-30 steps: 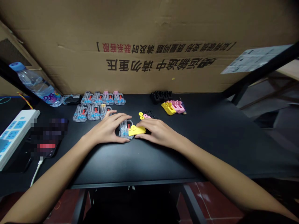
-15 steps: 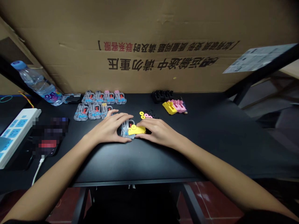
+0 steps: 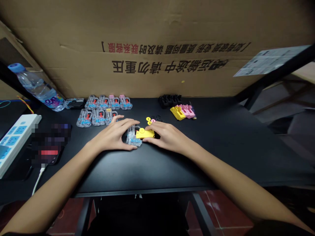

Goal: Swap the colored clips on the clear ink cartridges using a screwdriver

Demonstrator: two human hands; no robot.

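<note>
My left hand (image 3: 114,134) curves round a clear plastic case (image 3: 133,141) with light-blue bits inside, thumb at its near end and forefinger at its far end. Between the thumb and fingers of my right hand (image 3: 167,137) is a yellow plastic part (image 3: 144,134) with a round disc on top. This yellow part sits at the right side of the clear case, partly over it; whether they touch I cannot tell. Just beyond my right hand lie small yellow rings (image 3: 148,119), a pink ring (image 3: 153,121) and several black rings (image 3: 158,117).
Several clear cases with red bits (image 3: 98,117) stand in two rows at the back left. Black parts (image 3: 169,100), yellow parts (image 3: 177,112) and pink parts (image 3: 187,111) lie back right. A water bottle (image 3: 40,88), power strip (image 3: 18,137) and phone (image 3: 52,144) occupy the left; cardboard (image 3: 157,29) walls the back.
The yellow part has shifted slightly right and away from me relative to the clear case, uncovering more of the case's near end. Both hands keep their hold. The view has moved slightly.
</note>
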